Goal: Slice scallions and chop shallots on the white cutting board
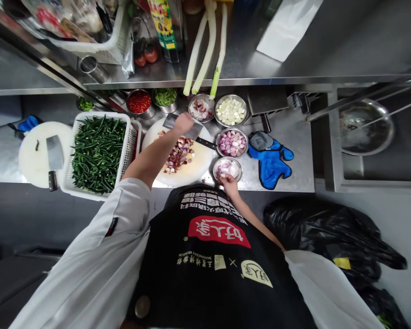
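Note:
A cleaver (194, 131) lies across the round cutting board (200, 167), its black handle toward the right. Over the blade is my left hand (185, 122), back of the hand up, fingers hidden beneath it. Purple shallot pieces and skins (178, 157) are scattered on the board below the blade. My right hand (229, 183) is at the near rim of a metal bowl (240, 172) of pale and purple pieces, its fingers drawn together; what they pinch is too small to make out. Just behind sits a bowl of peeled shallots (232, 142).
Left of the board stand a white basket (76, 183) of green chillies and another board (29, 157) with a cleaver (55, 152). Blue gloves (272, 162) lie at right, before a sink (397, 171). Leeks (205, 55) overhang the shelf edge above several bowls.

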Action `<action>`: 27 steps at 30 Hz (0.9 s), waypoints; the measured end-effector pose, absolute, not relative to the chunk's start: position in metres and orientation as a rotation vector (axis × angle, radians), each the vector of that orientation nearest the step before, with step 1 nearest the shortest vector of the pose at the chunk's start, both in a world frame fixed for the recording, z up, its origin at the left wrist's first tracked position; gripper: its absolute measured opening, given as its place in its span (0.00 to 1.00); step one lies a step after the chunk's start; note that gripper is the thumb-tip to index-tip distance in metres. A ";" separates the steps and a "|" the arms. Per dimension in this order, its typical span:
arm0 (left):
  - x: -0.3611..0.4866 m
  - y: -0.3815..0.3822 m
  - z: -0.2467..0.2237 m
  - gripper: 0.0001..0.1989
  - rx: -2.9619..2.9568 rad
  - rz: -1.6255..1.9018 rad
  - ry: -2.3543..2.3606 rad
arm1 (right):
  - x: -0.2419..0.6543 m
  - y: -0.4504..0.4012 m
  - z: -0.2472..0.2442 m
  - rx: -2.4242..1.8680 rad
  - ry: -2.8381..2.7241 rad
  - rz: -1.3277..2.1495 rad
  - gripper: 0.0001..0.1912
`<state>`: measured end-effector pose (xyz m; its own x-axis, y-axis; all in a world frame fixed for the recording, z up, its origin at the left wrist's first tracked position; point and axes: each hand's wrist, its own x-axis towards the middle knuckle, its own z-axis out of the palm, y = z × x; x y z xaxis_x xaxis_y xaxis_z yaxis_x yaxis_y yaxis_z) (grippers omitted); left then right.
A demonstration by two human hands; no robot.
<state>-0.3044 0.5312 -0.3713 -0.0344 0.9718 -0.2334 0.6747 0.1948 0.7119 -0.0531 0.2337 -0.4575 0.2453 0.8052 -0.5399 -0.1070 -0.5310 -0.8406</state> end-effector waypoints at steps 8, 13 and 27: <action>-0.332 0.467 -0.397 0.16 1.996 -0.231 1.797 | -0.058 0.246 -0.448 -1.674 -0.672 1.466 0.23; -0.334 0.470 -0.393 0.26 2.020 -0.241 1.834 | -0.069 0.250 -0.441 -1.639 -0.708 1.520 0.24; -0.378 0.441 -0.388 0.16 2.037 0.017 1.858 | -0.082 0.251 -0.437 -1.647 -0.766 1.584 0.18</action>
<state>-0.3784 0.4415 -0.3880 0.1249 0.9617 -0.2440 0.9569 -0.0518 0.2856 -0.0816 0.2506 -0.4367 0.0708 0.8179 -0.5710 -0.0604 -0.5679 -0.8209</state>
